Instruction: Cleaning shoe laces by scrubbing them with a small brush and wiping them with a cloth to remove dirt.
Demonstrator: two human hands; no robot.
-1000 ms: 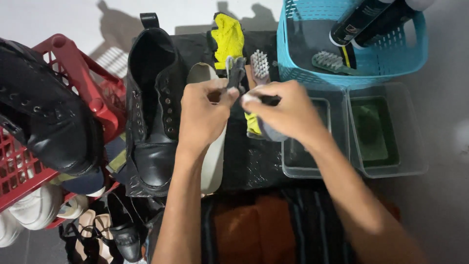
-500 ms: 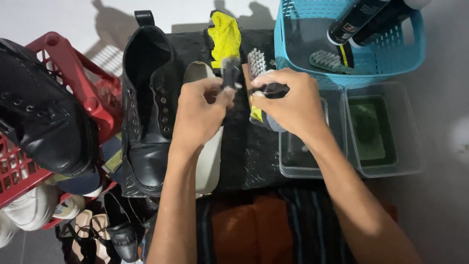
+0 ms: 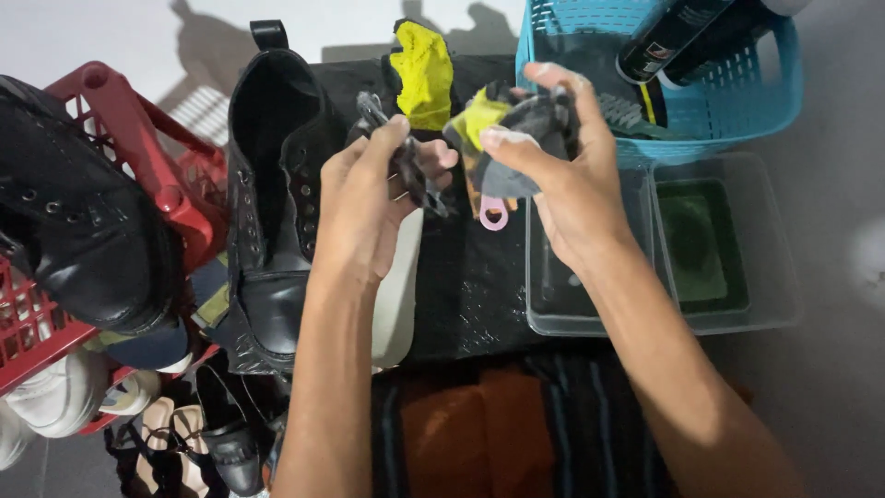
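Observation:
My left hand (image 3: 369, 198) pinches a dark shoelace (image 3: 406, 171) between thumb and fingers, above a black mat (image 3: 470, 277). My right hand (image 3: 562, 175) grips a crumpled grey and yellow cloth (image 3: 516, 124), just right of the lace. A pink brush handle (image 3: 492, 218) sticks out below that cloth. A black lace-up boot (image 3: 277, 203) stands to the left of my left hand, with a pale insole (image 3: 398, 295) lying beside it, partly under my forearm.
A red basket (image 3: 138, 157) at the left carries another black boot (image 3: 78, 221). A blue basket (image 3: 737, 101) at the top right holds spray cans and a brush. Two clear tubs (image 3: 728, 318) sit under it. A yellow cloth (image 3: 422, 74) lies at the back. Shoes lie at the bottom left.
My right hand has taken up the grey and yellow cloth and lifted it. My left hand keeps the lace and has shifted slightly up.

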